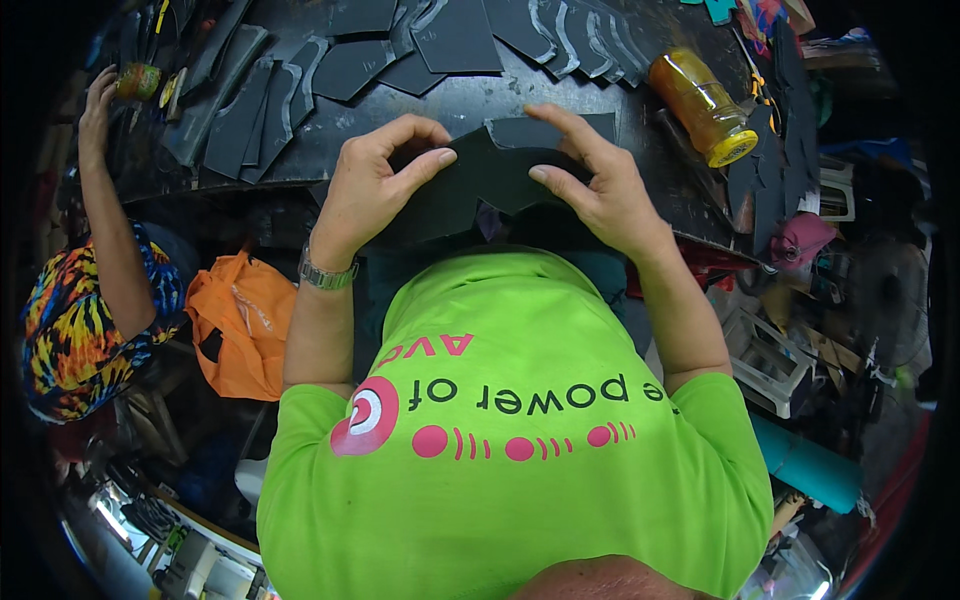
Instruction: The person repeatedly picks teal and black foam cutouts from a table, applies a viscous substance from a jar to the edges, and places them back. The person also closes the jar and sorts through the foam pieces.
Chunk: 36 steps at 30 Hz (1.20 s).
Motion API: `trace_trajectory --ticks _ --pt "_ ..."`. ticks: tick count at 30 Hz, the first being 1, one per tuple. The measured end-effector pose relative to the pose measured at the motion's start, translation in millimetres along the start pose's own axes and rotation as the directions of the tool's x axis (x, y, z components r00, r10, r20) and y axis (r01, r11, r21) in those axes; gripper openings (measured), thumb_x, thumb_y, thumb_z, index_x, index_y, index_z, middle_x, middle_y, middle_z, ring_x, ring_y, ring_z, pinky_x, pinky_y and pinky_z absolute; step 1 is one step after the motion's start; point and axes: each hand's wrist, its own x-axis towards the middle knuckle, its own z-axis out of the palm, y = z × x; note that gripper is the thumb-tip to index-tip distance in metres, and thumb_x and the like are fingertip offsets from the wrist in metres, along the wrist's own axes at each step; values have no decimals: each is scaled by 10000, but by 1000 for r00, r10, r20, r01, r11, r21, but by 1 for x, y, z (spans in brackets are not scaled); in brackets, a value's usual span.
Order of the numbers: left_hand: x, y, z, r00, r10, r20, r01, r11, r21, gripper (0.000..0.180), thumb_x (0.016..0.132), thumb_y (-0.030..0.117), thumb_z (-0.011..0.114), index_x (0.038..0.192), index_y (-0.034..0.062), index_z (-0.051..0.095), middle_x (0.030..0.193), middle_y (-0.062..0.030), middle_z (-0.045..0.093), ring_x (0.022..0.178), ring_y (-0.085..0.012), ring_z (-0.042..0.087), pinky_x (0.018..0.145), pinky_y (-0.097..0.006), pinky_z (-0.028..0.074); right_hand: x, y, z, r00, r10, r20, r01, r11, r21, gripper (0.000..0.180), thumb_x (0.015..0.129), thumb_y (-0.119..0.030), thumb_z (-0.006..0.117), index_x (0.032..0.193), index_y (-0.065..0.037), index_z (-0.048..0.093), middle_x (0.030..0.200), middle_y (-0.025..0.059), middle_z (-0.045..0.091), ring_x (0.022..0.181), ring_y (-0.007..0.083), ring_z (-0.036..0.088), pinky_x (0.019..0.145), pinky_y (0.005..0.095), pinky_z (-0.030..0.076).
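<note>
Between my hands, at the near edge of the table, is a dark, flat cut piece of sheet material [480, 172]. It is tilted, with notched edges. My left hand [375, 185] pinches its left side, thumb on top and the other fingers mostly hidden behind. Its right side is held by my right hand [608, 185], the thumb resting on the surface and the index finger reaching over toward the far edge. Another dark piece [585, 125] shows just beyond, partly covered by my right fingers. I wear a metal watch [328, 274] on my left wrist.
Several black cut pieces [455, 38], some with grey edge strips, lie across the far side of the dark table [400, 110]. A yellow-lidded jar [700, 100] lies at right. Another person's hand [97, 105] is at far left, above an orange bag [240, 325].
</note>
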Motion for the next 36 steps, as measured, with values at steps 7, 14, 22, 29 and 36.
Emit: trace_trajectory --ticks 7,14,22,29,36 --pt "15 3 2 981 190 48 -191 875 444 219 878 108 757 1096 123 744 961 -27 741 899 -155 669 924 -324 454 -8 5 26 972 201 -124 -201 980 11 541 910 -33 673 1435 -90 553 672 46 534 638 173 525 664 308 458" --pt "26 -9 9 943 317 100 -319 780 539 138 897 143 721 1024 177 763 886 24 708 907 -172 661 1021 -407 361 -11 15 37 978 44 -204 -76 986 -150 589 860 -6 650 1437 -88 559 637 76 554 593 233 548 682 356 455" --pt "30 -13 12 950 292 111 -304 779 549 138 898 150 719 1017 180 785 859 16 691 883 -177 653 1000 -404 368 -8 13 35 978 70 -196 -99 985 -141 586 856 -16 653 1431 -79 560 634 82 562 603 243 573 686 366 466" --pt "28 -13 15 953 286 104 -293 771 565 143 899 151 718 1020 180 790 869 7 693 878 -188 651 968 -399 374 -7 12 34 975 110 -191 -131 986 -103 577 857 -13 643 1425 -73 563 625 92 568 596 254 583 686 372 481" --pt "27 -10 15 950 279 141 -306 734 606 165 909 136 711 1049 169 792 925 5 698 914 -186 636 952 -379 379 -8 15 35 978 74 -197 -101 986 -130 584 862 -1 648 1433 -84 562 627 75 558 590 209 563 662 339 475"
